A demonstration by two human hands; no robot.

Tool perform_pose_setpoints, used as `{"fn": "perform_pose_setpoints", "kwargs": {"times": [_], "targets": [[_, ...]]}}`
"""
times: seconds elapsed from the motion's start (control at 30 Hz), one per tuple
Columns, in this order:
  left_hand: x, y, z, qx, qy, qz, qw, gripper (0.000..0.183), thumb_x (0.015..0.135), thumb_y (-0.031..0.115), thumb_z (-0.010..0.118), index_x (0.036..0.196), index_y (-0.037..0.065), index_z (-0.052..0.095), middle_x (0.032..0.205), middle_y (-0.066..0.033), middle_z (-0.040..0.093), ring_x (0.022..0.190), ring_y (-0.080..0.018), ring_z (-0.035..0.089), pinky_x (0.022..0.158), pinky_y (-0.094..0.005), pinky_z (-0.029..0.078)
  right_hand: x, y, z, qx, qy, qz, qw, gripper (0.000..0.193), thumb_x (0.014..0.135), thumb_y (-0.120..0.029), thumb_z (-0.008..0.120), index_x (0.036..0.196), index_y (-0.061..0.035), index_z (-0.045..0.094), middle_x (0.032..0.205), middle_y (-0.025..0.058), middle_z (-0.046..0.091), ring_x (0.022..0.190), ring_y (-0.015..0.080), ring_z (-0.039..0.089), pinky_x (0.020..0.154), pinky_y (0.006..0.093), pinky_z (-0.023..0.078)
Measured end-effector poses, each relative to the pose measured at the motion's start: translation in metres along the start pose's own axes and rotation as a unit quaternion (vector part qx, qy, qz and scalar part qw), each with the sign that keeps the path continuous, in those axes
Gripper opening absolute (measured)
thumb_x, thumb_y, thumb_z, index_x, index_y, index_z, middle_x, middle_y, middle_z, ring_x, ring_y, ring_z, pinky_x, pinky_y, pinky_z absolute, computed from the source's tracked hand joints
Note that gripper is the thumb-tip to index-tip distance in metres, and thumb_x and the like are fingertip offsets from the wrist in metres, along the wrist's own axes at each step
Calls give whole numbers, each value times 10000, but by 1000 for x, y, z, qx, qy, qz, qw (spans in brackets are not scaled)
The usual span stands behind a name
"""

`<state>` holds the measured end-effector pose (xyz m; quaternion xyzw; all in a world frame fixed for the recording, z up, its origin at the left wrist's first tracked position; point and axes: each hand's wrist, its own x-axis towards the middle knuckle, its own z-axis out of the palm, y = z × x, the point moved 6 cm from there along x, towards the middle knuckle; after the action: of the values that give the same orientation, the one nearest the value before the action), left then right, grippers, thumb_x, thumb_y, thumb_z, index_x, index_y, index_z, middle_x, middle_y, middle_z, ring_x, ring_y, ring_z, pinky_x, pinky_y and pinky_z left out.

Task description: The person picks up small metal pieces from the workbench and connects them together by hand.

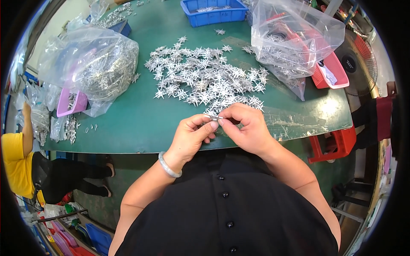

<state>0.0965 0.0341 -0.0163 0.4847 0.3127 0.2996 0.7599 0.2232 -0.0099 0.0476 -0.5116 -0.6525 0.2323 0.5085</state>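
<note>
Both my hands meet over the near edge of the green table, pinching one small silvery metal piece (214, 117) between them. My left hand (193, 135), with a pale bangle (169, 165) on its wrist, grips one end between thumb and fingers. The other end sits between the thumb and forefinger of my right hand (247, 127). Fingertips cover much of the piece, so its full shape is hidden. Just beyond my hands spreads a heap of silvery, spiky star-shaped metal pieces (200, 79), lying loose on the table.
Clear plastic bags of star pieces stand left (102, 68) and right (284, 51) on the green table (149, 123). A blue tray (215, 18) is at the back, a pink basket (337, 70) right, a purple container (71, 102) left. A person in yellow (19, 162) stands at left.
</note>
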Motion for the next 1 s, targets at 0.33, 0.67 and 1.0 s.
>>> {"fn": "perform_pose_setpoints", "kwargs": {"times": [0.33, 0.67, 1.0], "targets": [[-1, -3, -3, -1, -37, -4, 999, 156, 869, 146, 560, 972, 38, 602, 757, 10, 563, 655, -54, 511, 561, -180, 416, 5, -19, 9, -96, 1, -81, 992, 83, 711, -41, 624, 791, -41, 601, 682, 80, 568, 634, 256, 557, 564, 341, 450], [2, -4, -3, -31, -48, -1, 998, 222, 886, 87, 510, 1094, 33, 569, 785, 6, 573, 672, -55, 507, 580, -182, 425, 5, -33, 15, -198, 8, -155, 968, 100, 675, -59, 629, 758, -41, 577, 721, 75, 548, 682, 259, 542, 592, 350, 444], [-7, -4, -9, 12, -28, 17, 999, 274, 853, 79, 558, 1123, 37, 546, 787, -7, 557, 623, -58, 508, 533, -179, 409, 47, -53, -77, -337, 152, -219, 903, 72, 691, 15, 621, 746, -6, 581, 684, 113, 564, 631, 274, 556, 572, 330, 439]]}}
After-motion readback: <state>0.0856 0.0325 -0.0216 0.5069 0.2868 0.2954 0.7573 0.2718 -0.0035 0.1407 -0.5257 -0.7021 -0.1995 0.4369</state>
